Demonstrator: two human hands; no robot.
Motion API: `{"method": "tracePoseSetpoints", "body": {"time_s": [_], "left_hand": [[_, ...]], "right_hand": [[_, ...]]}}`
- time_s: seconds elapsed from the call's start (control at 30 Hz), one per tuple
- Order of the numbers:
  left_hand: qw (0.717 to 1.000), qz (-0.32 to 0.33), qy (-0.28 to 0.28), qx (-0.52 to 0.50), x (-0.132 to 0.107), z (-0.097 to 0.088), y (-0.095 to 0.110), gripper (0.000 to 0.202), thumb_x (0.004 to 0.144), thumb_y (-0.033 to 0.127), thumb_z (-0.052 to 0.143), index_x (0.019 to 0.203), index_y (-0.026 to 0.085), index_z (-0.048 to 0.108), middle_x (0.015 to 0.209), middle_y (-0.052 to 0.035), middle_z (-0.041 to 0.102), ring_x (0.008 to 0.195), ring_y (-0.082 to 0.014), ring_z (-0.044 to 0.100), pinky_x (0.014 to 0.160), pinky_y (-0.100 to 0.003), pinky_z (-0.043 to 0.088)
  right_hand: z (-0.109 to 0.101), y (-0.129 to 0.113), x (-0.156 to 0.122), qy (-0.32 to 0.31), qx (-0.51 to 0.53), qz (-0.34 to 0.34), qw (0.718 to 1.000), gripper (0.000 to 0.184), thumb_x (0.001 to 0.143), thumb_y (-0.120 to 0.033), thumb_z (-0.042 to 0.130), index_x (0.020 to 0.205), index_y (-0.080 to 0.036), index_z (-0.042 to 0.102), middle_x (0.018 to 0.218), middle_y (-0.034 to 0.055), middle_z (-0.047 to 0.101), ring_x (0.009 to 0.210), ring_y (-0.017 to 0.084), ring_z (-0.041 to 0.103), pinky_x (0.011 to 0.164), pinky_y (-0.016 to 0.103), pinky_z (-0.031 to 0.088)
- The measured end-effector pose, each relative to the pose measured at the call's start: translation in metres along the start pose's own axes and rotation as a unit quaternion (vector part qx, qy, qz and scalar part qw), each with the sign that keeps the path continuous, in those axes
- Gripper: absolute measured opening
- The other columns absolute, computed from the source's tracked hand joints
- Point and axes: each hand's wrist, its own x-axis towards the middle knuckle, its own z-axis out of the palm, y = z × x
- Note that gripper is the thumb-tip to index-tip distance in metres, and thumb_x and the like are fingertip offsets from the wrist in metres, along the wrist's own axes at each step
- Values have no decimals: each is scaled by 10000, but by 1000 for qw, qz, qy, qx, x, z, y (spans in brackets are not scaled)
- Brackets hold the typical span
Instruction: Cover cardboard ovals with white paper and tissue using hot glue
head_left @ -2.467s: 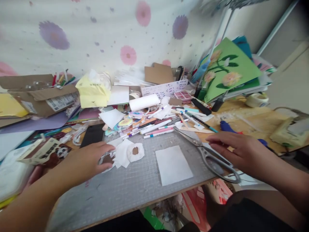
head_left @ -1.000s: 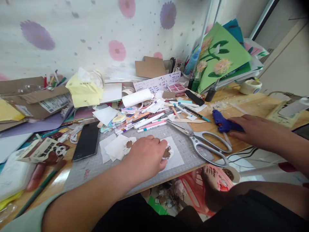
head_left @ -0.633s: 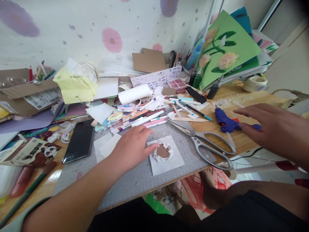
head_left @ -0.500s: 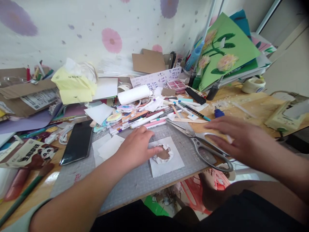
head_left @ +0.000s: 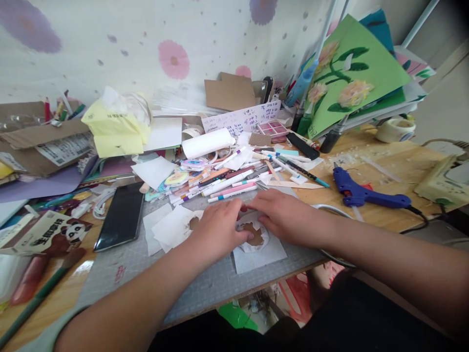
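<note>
A small round piece of white paper folded over brown cardboard (head_left: 253,234) lies on a square of white paper (head_left: 261,259) on the grey cutting mat (head_left: 139,278). My left hand (head_left: 222,222) is closed at its left edge, the thumb pressed on the folded rim. From the far right, my right hand (head_left: 284,215) is closed with fingertips at the same rim, almost touching my left fingers. Scissors (head_left: 335,210) lie largely hidden beneath my right forearm. Left of my left hand are more white papers (head_left: 172,225), one with a brown patch.
A blue glue gun (head_left: 366,193) lies at the right with its cord. Behind my hands is a pile of markers (head_left: 230,188). A black phone (head_left: 120,215), a panda-printed box (head_left: 47,232) and a green-handled brush (head_left: 40,298) are at the left.
My right hand has moved left from above the scissors to the paper-covered piece, and its forearm now covers most of the scissors. The view has shifted, showing the whole glue gun.
</note>
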Motion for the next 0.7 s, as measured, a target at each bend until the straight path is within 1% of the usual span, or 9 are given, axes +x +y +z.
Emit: {"method": "tracePoseSetpoints", "body": {"time_s": [0.1,0.2,0.27,0.33,0.43,0.57,0.7], "left_hand": [[1000,-18,-1,-14,-1,1,1,392,663,358,693,989,222,523,830,-18,635,841,-266,605,674,-334,412],[999,-14,12,-28,-4,3,2,388,676,314,680,1006,236,494,757,18,624,783,-240,616,681,-331,415],[999,-12,28,-26,-5,5,2,385,676,307,678,1006,239,491,778,16,621,792,-236,614,714,-340,422],[999,-11,41,-15,-6,6,1,405,665,324,686,1014,233,502,865,-11,622,853,-249,603,750,-354,429],[999,-8,43,1,-5,6,0,395,657,356,690,995,215,541,981,-53,597,946,-272,571,779,-367,434],[999,-10,40,15,-4,5,-1,327,665,381,672,922,198,589,968,-69,568,977,-287,546,771,-370,439],[999,-16,38,-5,-5,4,0,250,659,390,666,819,210,599,922,-51,580,926,-270,562,730,-342,438]], "right_hand": [[3,1,8,1,-21,-2,1000,295,789,-90,501,1055,-132,623,918,106,612,901,247,552,811,373,443],[4,2,14,4,-32,0,999,266,751,-79,540,990,-134,641,884,108,610,890,257,549,790,371,436],[4,1,16,7,-38,2,999,200,742,-86,561,913,-137,650,861,108,604,877,258,545,773,365,431],[5,0,17,10,-41,3,999,130,756,-102,565,848,-136,649,849,109,599,863,253,542,766,359,425],[8,-2,17,11,-35,2,999,99,789,-120,550,832,-128,639,844,111,598,848,242,542,764,350,416],[8,-5,14,7,-7,9,1000,91,796,-108,535,830,-135,615,848,107,610,840,238,551,731,329,405],[2,-7,9,-2,48,49,998,93,789,-104,516,816,-164,582,766,63,624,710,203,556,618,283,376]]}}
